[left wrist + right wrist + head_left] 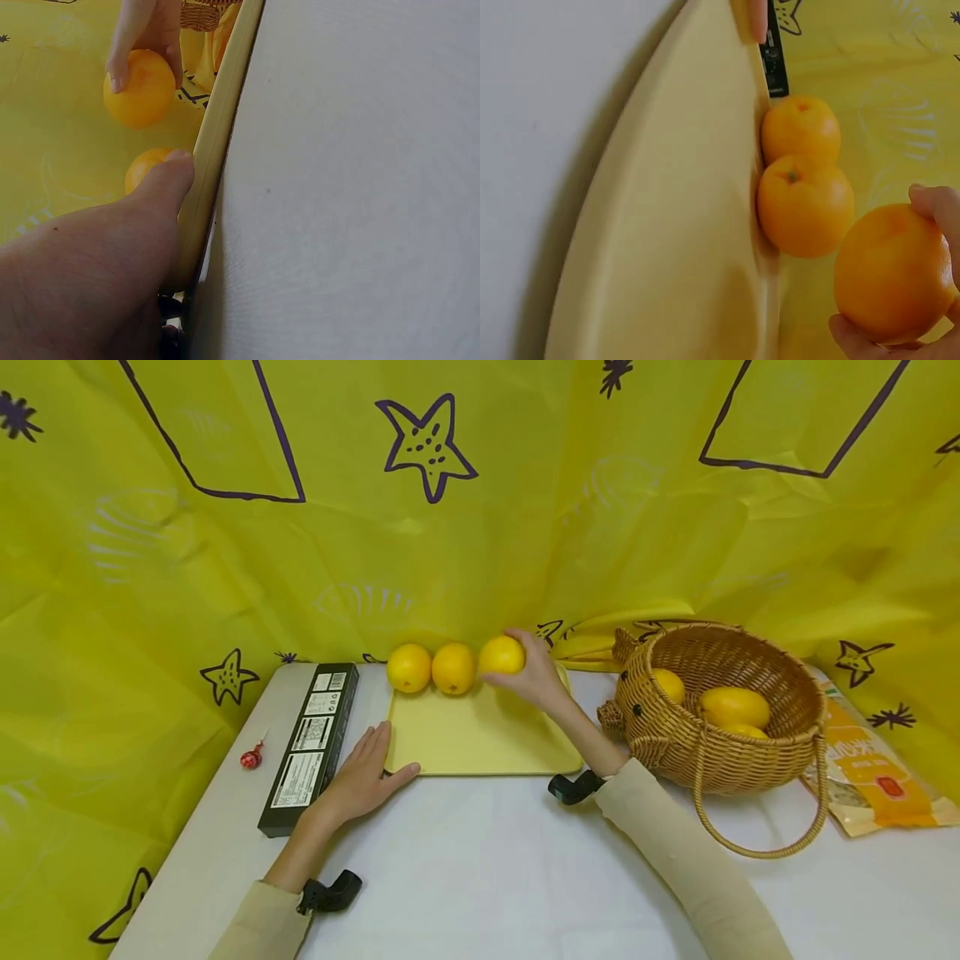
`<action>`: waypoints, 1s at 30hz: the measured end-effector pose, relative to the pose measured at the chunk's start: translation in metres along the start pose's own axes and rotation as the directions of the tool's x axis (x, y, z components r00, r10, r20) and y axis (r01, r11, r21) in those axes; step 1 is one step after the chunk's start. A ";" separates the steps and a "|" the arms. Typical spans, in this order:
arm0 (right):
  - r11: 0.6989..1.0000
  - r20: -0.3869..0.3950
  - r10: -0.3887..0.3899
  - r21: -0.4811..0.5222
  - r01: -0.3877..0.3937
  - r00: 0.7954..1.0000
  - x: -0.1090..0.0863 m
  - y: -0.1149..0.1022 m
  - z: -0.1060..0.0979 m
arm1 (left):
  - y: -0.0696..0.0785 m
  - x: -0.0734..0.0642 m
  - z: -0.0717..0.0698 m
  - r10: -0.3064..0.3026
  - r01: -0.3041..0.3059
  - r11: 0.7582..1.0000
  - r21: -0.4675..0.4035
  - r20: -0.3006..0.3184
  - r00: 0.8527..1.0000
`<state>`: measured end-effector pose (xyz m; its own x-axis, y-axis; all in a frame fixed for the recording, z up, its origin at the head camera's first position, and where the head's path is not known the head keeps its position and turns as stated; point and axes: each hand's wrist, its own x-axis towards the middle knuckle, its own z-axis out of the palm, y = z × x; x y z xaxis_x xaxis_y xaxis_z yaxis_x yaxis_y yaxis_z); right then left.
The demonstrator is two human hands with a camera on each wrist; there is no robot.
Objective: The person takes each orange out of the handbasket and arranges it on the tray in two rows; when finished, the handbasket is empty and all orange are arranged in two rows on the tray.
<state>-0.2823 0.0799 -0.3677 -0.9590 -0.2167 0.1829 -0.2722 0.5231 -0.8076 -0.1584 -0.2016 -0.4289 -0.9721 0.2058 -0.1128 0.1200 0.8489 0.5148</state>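
At the far right part of the yellow tray, my right hand grips an orange between thumb and fingers; the right wrist view shows this held orange close up. Two more oranges, one at the far left corner and one beside it, sit side by side along the tray's back edge. My left hand rests at the tray's near left corner, fingers straight along the side and thumb by the front rim. In the left wrist view that thumb overlaps the rim.
Right of the tray stands a pig-shaped wicker basket with several yellow fruits inside, its handle hanging forward. A snack bag lies behind it. On the left are a long black box and a red lollipop. Yellow patterned cloth closes the back.
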 end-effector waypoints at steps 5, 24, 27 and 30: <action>0.997 0.014 0.041 0.067 -0.042 0.999 0.004 0.001 0.006 | -0.001 0.000 0.000 0.000 0.000 1.000 0.006 -0.002 1.000; 0.993 0.068 0.048 0.106 -0.055 0.997 0.018 0.029 0.016 | 0.002 -0.001 -0.002 -0.012 0.012 1.000 0.003 0.009 1.000; 0.993 0.096 0.022 0.114 -0.033 0.995 0.020 0.033 0.017 | 0.001 -0.002 -0.002 -0.012 0.012 1.000 -0.003 0.007 1.000; 0.991 0.127 0.005 0.133 -0.022 0.992 0.022 0.035 0.016 | 0.001 -0.001 -0.001 -0.011 0.011 1.000 -0.007 0.007 1.000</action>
<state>-0.3111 0.0805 -0.4008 -0.9426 -0.3166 0.1064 -0.2382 0.4138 -0.8787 -0.1576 -0.2013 -0.4273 -0.9720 0.1997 -0.1240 0.1080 0.8479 0.5191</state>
